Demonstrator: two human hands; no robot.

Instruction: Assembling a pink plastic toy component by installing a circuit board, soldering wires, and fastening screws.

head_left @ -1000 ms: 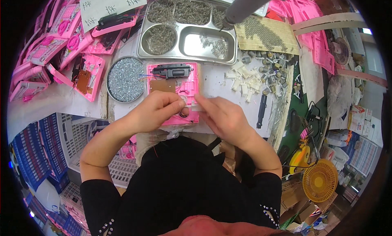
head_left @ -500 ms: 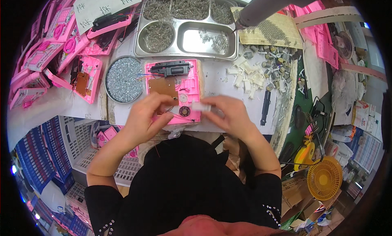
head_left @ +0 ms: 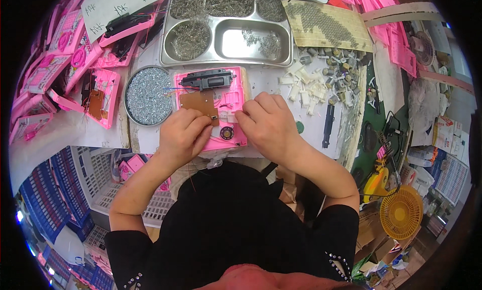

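A pink plastic housing (head_left: 221, 145) lies before me. In it sit a black module (head_left: 208, 80), a brown circuit board (head_left: 198, 103) and a small round speaker (head_left: 227, 133). My left hand (head_left: 183, 137) is closed at the board's lower edge, thumb and fingers pinched; what they grip is hidden. From the right, my right hand (head_left: 271, 125) reaches over the housing's edge. Its fingertips are pressed together on a small white plastic part (head_left: 228, 117), which rests inside the housing between board and speaker.
A round tin of screws (head_left: 149, 95) stands left of the housing. Behind it is a steel compartment tray (head_left: 170, 59) of small metal parts. White plastic pieces (head_left: 301, 84) and small motors (head_left: 344, 71) lie right. Pink housings (head_left: 60, 64) pile up at left.
My right hand has brought the white part leftward into the housing. My left fingers have closed by the board. The dark tool hanging at the upper right has gone from view.
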